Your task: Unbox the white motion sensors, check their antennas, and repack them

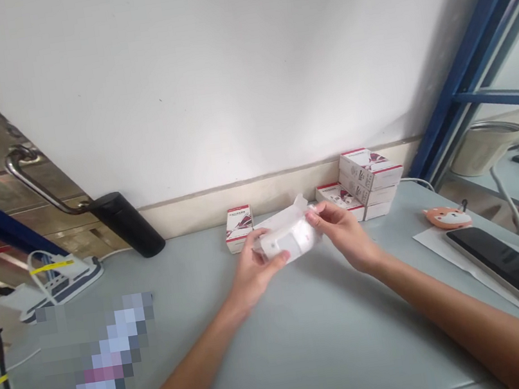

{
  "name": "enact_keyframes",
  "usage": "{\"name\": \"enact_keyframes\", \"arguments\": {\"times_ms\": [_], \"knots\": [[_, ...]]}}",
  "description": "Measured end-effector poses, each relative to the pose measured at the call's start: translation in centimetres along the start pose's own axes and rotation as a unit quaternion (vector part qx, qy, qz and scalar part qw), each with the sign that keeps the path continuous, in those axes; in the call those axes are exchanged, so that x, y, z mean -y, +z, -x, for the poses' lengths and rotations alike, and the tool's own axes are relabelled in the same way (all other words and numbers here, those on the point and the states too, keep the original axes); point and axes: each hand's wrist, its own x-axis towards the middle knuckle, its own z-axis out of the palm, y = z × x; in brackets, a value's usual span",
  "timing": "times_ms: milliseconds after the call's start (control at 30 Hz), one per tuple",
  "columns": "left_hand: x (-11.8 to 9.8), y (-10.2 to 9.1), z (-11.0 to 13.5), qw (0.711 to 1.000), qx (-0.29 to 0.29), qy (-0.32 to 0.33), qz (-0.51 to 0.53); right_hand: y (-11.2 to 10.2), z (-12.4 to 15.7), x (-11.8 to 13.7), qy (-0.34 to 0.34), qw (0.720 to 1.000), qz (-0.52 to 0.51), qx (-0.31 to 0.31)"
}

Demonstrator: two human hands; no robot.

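Above the middle of the table I hold a small white package [289, 242] with a pale grey panel and what looks like thin, see-through wrapping. A thin white flap [297, 205] stands up at its back edge. My left hand [253, 265] wraps round the left end, with the thumb across the front. At the right end my right hand [343, 231] pinches the wrapping between thumb and fingers. The package is tilted, its right end higher. Just behind my left hand a red-and-white box [239, 227] lies on the table.
Several red-and-white boxes [369, 178] are stacked by the wall at right. A black cylinder [127, 224] stands at left, near a power strip [62, 290] with cables. A dark phone-like slab [515, 270] lies on white paper at right, near an orange animal-shaped object [447, 217]. Blue frames rise on both sides.
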Motion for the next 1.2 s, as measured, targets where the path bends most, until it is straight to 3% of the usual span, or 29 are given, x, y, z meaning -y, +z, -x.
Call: {"name": "enact_keyframes", "arguments": {"times_ms": [167,267,500,600,667,733,800,900,967,1067,1200], "knots": [[0.0,0.2,0.3,0.999,0.049,-0.012,0.006,0.2,0.0,-0.6,-0.021,0.997,0.074,0.012],[0.0,-0.1,0.3,0.998,0.048,-0.009,0.027,-0.2,-0.1,-0.5,0.011,0.999,0.034,0.02],[0.0,-0.4,-0.1,0.998,0.041,0.005,0.056,-1.1,-0.3,0.4,0.114,0.971,-0.118,0.176],[0.0,-0.5,-0.2,0.999,0.036,0.013,0.021,-1.0,-0.4,0.4,0.121,0.969,-0.162,0.144],[0.2,-0.6,-0.1,0.996,0.012,0.069,-0.061,-0.8,-0.5,0.3,0.12,0.966,-0.191,0.123],[0.4,-0.7,0.0,0.967,-0.011,0.174,-0.184,-0.7,-0.5,0.5,0.12,0.96,-0.222,0.122],[0.7,-0.6,0.2,0.915,-0.027,0.273,-0.296,-0.6,-0.4,0.7,0.125,0.952,-0.25,0.125],[0.8,-0.4,0.3,0.862,-0.072,0.344,-0.365,-0.4,-0.1,1.1,0.139,0.94,-0.288,0.118],[0.7,-0.4,0.4,0.857,-0.103,0.35,-0.365,-0.2,0.0,1.1,0.139,0.933,-0.312,0.112],[0.6,-0.6,0.3,0.874,-0.123,0.317,-0.348,-0.1,0.1,1.0,0.136,0.935,-0.308,0.106],[1.0,-1.1,-0.1,0.856,-0.1,0.341,-0.375,-0.3,-0.2,0.7,0.135,0.949,-0.271,0.089]]}}
